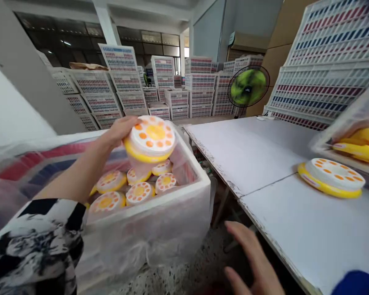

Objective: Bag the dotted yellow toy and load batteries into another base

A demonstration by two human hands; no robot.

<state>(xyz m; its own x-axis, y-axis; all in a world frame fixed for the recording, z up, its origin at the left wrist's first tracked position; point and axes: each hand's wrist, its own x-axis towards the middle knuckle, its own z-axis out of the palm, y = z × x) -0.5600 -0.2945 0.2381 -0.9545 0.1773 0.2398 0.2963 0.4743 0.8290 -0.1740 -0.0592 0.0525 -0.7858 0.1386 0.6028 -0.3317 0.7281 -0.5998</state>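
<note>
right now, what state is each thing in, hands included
left hand: closed on held piece
held piece: raised over bin, dotted side up
right hand: open, nothing seen in it
bin: open, holding more pieces
tabletop piece: lying flat, dotted side up
fan: upright, spinning unclear
background crates: stacked

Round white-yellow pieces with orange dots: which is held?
The piece in the left hand, above the white rectangular bin; others sit inside it or on the white table.
</note>
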